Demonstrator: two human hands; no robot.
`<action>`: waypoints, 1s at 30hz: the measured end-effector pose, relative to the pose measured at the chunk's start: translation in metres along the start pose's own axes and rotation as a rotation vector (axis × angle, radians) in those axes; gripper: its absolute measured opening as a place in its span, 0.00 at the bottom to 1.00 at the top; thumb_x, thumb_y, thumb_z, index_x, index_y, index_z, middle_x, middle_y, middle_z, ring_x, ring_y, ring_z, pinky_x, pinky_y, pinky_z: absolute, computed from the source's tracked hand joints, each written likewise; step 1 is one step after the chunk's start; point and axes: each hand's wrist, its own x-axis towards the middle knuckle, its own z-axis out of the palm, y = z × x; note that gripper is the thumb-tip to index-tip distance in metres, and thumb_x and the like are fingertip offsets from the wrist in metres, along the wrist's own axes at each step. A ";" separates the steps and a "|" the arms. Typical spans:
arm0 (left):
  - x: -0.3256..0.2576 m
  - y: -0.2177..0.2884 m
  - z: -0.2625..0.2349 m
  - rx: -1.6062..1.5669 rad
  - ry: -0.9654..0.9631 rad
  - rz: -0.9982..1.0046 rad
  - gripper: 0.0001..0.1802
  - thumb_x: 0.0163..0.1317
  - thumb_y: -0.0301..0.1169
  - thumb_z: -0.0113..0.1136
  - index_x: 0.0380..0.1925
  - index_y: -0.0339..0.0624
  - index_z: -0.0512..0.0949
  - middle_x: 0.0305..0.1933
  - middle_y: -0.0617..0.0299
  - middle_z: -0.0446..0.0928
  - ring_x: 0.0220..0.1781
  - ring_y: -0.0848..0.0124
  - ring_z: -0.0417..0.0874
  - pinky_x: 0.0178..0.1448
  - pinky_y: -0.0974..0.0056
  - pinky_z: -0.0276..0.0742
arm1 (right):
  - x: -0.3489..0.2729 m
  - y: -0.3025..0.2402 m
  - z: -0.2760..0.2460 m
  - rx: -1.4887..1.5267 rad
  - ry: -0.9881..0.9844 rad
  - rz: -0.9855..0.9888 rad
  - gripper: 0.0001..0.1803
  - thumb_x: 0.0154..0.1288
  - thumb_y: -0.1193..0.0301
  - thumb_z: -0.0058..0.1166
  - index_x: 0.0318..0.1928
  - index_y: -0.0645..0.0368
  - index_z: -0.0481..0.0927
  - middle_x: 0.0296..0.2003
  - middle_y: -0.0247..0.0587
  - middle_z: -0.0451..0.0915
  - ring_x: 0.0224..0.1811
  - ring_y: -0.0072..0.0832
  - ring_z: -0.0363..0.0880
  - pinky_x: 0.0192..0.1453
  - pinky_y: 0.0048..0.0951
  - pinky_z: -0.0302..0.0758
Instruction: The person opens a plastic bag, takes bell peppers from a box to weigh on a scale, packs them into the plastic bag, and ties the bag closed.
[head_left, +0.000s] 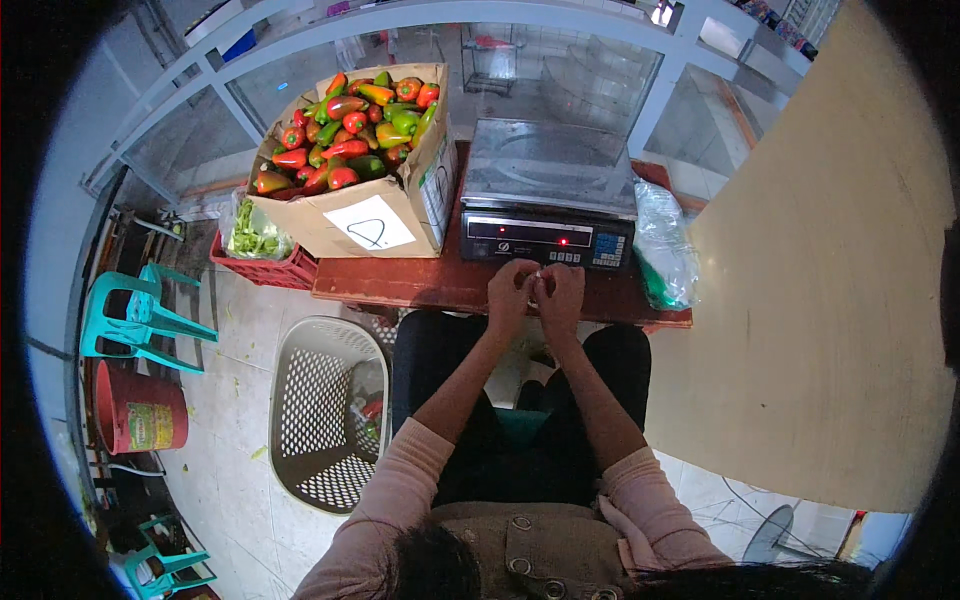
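Note:
My left hand (508, 292) and my right hand (562, 295) meet at the front edge of a reddish-brown wooden table (400, 285). The fingers of both are pinched together at the tips, and whatever lies between them is too small to make out. Just beyond my hands stands a digital weighing scale (545, 240) with a bare metal platform and small red lights on its display. To its left a cardboard box (330, 235) is heaped with red, green and orange peppers (350, 130). Right of the scale lies a bundle of clear plastic bags (665, 245).
A beige perforated basket (285, 400) with a few peppers and plastic stands on the floor beside my left leg. Left of the box is a red crate (265, 268) with bagged greens. Farther left are a teal stool (140, 315) and a red bucket (150, 410). A pale panel (820, 280) rises at right.

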 end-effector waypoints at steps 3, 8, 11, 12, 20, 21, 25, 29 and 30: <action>0.004 0.000 -0.003 -0.092 -0.109 -0.173 0.04 0.52 0.19 0.52 0.29 0.36 0.73 0.28 0.58 0.74 0.30 0.71 0.77 0.34 0.67 0.72 | 0.002 -0.003 -0.002 0.038 -0.020 -0.020 0.07 0.52 0.74 0.50 0.33 0.61 0.70 0.29 0.42 0.66 0.37 0.37 0.65 0.39 0.35 0.64; 0.005 -0.001 -0.002 -0.013 -0.060 -0.057 0.03 0.53 0.20 0.52 0.28 0.36 0.72 0.27 0.58 0.73 0.29 0.71 0.76 0.32 0.67 0.71 | 0.002 -0.016 -0.001 0.130 0.013 0.141 0.05 0.53 0.76 0.50 0.33 0.61 0.70 0.29 0.43 0.67 0.37 0.37 0.65 0.40 0.36 0.64; 0.003 0.005 0.002 -0.001 -0.045 -0.079 0.02 0.53 0.21 0.53 0.28 0.36 0.71 0.26 0.57 0.73 0.28 0.71 0.76 0.32 0.66 0.71 | 0.002 -0.006 -0.003 0.106 0.014 0.134 0.05 0.53 0.76 0.50 0.32 0.62 0.71 0.29 0.43 0.67 0.36 0.36 0.66 0.39 0.35 0.65; 0.002 0.009 0.003 0.006 -0.052 -0.133 0.02 0.53 0.21 0.53 0.27 0.35 0.70 0.25 0.56 0.72 0.28 0.70 0.76 0.32 0.66 0.71 | 0.001 -0.001 -0.002 0.049 -0.026 0.098 0.05 0.53 0.77 0.50 0.32 0.62 0.71 0.29 0.42 0.67 0.35 0.35 0.66 0.39 0.34 0.65; 0.004 0.000 0.003 0.110 0.024 -0.057 0.04 0.50 0.20 0.54 0.25 0.34 0.69 0.24 0.56 0.72 0.26 0.68 0.76 0.31 0.65 0.70 | 0.010 0.001 0.004 0.147 -0.040 0.140 0.09 0.49 0.79 0.51 0.34 0.60 0.70 0.30 0.41 0.69 0.34 0.34 0.66 0.39 0.34 0.65; 0.005 0.000 0.005 0.168 0.039 -0.019 0.04 0.50 0.20 0.55 0.24 0.34 0.69 0.23 0.57 0.74 0.24 0.71 0.77 0.30 0.66 0.72 | 0.012 0.002 0.002 0.192 -0.035 0.189 0.13 0.45 0.81 0.52 0.34 0.60 0.69 0.29 0.41 0.69 0.34 0.34 0.66 0.40 0.34 0.64; 0.007 -0.002 0.010 0.102 0.027 -0.055 0.04 0.48 0.20 0.56 0.24 0.35 0.70 0.23 0.57 0.74 0.25 0.71 0.76 0.30 0.66 0.71 | 0.018 0.025 0.007 0.357 -0.050 0.171 0.14 0.46 0.81 0.52 0.36 0.58 0.67 0.29 0.38 0.68 0.33 0.29 0.67 0.39 0.29 0.65; 0.010 -0.006 0.008 0.083 0.024 0.016 0.06 0.48 0.20 0.56 0.25 0.35 0.70 0.23 0.58 0.74 0.26 0.71 0.76 0.30 0.67 0.70 | 0.024 0.022 -0.007 0.863 -0.228 0.352 0.13 0.49 0.80 0.51 0.36 0.58 0.66 0.30 0.32 0.67 0.32 0.21 0.67 0.38 0.21 0.65; 0.010 -0.007 0.009 0.053 0.010 0.031 0.06 0.48 0.20 0.57 0.26 0.36 0.70 0.23 0.58 0.73 0.26 0.71 0.76 0.30 0.67 0.70 | 0.025 0.023 -0.010 0.950 -0.304 0.432 0.12 0.50 0.79 0.50 0.36 0.57 0.65 0.31 0.31 0.67 0.33 0.18 0.66 0.38 0.19 0.65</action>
